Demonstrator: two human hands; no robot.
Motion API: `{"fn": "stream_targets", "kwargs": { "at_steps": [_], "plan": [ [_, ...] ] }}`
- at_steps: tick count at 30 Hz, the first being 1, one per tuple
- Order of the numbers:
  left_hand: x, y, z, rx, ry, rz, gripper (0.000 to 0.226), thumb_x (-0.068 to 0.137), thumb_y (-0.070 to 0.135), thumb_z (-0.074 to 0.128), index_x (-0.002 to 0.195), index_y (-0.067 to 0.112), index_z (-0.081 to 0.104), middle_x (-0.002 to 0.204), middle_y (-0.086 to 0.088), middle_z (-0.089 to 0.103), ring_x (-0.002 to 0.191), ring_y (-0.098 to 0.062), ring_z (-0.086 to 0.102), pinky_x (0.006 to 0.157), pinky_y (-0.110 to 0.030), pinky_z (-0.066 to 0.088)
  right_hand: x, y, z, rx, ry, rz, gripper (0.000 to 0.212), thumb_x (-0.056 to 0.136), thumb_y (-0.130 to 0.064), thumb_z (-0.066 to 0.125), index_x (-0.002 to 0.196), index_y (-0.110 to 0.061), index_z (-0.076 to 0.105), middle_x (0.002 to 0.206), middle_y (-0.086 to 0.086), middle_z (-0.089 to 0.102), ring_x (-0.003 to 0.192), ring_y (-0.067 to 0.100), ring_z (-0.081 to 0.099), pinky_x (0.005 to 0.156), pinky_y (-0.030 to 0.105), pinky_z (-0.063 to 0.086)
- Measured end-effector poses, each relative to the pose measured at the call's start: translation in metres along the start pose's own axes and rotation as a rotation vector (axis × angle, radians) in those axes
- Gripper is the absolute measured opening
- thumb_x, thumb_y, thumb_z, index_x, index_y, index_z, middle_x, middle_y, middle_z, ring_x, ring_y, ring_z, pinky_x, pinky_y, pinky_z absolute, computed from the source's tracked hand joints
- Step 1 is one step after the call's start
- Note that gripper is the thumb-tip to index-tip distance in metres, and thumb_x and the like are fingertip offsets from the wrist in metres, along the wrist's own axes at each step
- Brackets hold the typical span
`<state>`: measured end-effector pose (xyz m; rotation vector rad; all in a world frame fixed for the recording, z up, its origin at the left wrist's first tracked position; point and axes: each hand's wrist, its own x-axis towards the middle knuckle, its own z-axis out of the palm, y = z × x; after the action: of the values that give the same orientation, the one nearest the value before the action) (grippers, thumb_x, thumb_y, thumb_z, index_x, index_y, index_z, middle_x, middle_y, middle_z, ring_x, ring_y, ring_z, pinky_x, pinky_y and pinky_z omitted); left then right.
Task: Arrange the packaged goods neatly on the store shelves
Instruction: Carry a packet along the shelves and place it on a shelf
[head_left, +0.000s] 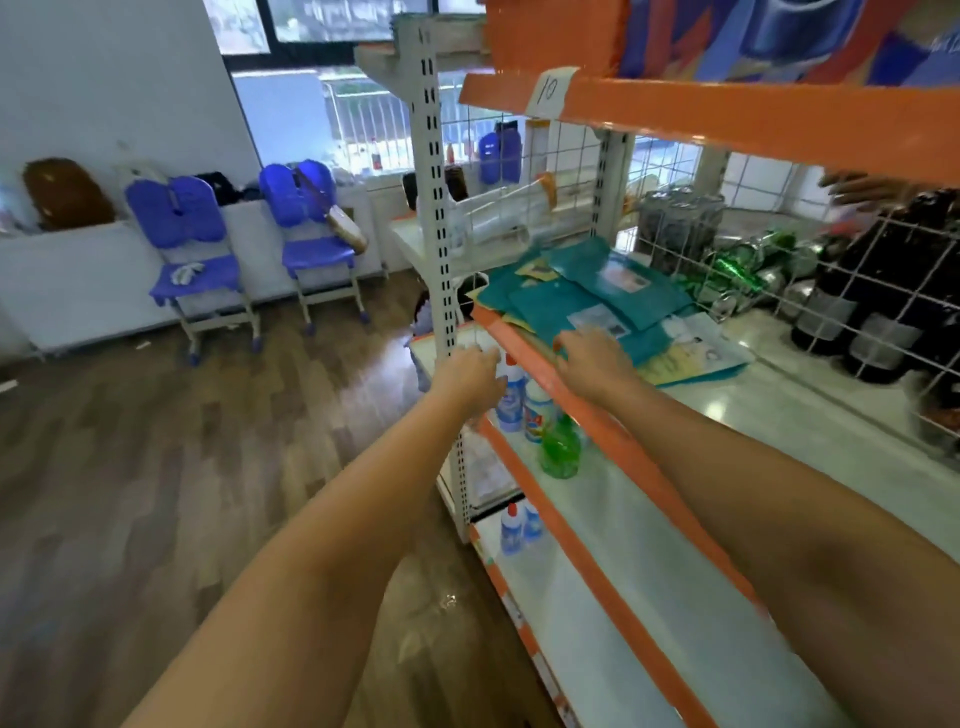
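We look down along two bare forearms reaching toward an orange-edged metal store shelf. Our right hand rests palm down at the front left corner of a loose pile of flat teal packages, its fingers spread and lying on the nearest packet; the pile fans away from that hand toward the back of the shelf, with some pale yellow packets poking out just to its right. The packages look thin, glossy and rectangular, some carrying a pale printed label. Our left hand hovers just off the shelf's left end, beside the white slotted upright post, well short of the pile; motion blur hides its fingers, so we cannot tell whether it is open or closed. On the shelf below, directly under the hands, stand white plastic bottles with blue labels and a translucent green bottle. Two more white bottles stand one level lower. Behind a white wire grid, dark bottles stand in rows. Across the wooden floor, two blue plastic chairs stand against a white wall.
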<state>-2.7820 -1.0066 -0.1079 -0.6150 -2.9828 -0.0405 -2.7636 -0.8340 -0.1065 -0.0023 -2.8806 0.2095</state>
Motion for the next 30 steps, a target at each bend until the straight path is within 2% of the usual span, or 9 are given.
{"fn": "stream_targets", "kwargs": {
  "at_steps": [3,8,12,16,20,25,30],
  "plan": [
    [0.032,0.009,0.003,-0.049,0.015,0.039,0.042,0.098,0.037,0.043,0.132,0.013,0.046,0.134,-0.013,0.049,0.121,-0.032,0.046,0.095,-0.042,0.041,0.018,0.019,-0.001,0.002,0.043,0.034,0.033,0.094,-0.018,0.043,0.122,-0.01,0.057,0.127,0.014,0.054,0.118,0.031,0.047,0.094,0.037,0.041],
    [0.065,0.029,0.019,0.002,-0.07,0.123,0.044,0.097,0.038,0.043,0.134,0.015,0.046,0.135,-0.012,0.048,0.124,-0.032,0.044,0.097,-0.044,0.039,0.031,0.044,0.018,-0.084,-0.033,0.086,0.035,0.093,-0.017,0.043,0.126,-0.012,0.056,0.131,0.011,0.053,0.123,0.028,0.044,0.096,0.036,0.04],
    [0.108,0.03,0.015,0.036,-0.03,0.238,0.041,0.097,0.036,0.04,0.13,0.012,0.049,0.127,-0.013,0.053,0.118,-0.032,0.048,0.095,-0.044,0.043,0.059,0.059,0.014,-0.069,-0.053,0.182,0.034,0.094,-0.016,0.042,0.126,-0.01,0.051,0.129,0.013,0.051,0.12,0.029,0.044,0.092,0.038,0.041],
    [0.153,0.023,0.007,-0.022,0.024,0.321,0.037,0.098,0.032,0.041,0.125,0.009,0.05,0.124,-0.015,0.052,0.119,-0.033,0.046,0.094,-0.044,0.038,0.091,0.07,0.017,-0.046,-0.015,0.278,0.029,0.093,-0.014,0.048,0.121,-0.014,0.052,0.128,0.008,0.049,0.122,0.025,0.041,0.094,0.038,0.041],
    [0.192,0.015,0.012,0.01,0.072,0.404,0.037,0.099,0.031,0.039,0.127,0.01,0.05,0.125,-0.013,0.053,0.12,-0.032,0.047,0.095,-0.043,0.038,0.117,0.073,0.027,-0.156,-0.017,0.361,0.026,0.094,-0.011,0.041,0.119,-0.009,0.05,0.126,0.011,0.048,0.119,0.028,0.043,0.09,0.038,0.041],
    [0.233,0.003,0.025,-0.002,0.038,0.465,0.038,0.097,0.032,0.041,0.127,0.011,0.049,0.128,-0.011,0.05,0.122,-0.03,0.044,0.1,-0.044,0.036,0.144,0.079,0.039,-0.172,-0.054,0.46,0.033,0.093,-0.011,0.044,0.125,-0.009,0.044,0.129,0.014,0.046,0.119,0.031,0.044,0.091,0.039,0.042],
    [0.254,-0.008,0.034,-0.005,0.032,0.545,0.035,0.098,0.031,0.038,0.125,0.011,0.048,0.129,-0.01,0.046,0.121,-0.03,0.043,0.097,-0.044,0.038,0.165,0.083,0.039,-0.132,-0.091,0.492,0.043,0.088,-0.008,0.05,0.13,-0.006,0.042,0.131,0.018,0.048,0.116,0.035,0.049,0.089,0.041,0.044]
  ]
}}
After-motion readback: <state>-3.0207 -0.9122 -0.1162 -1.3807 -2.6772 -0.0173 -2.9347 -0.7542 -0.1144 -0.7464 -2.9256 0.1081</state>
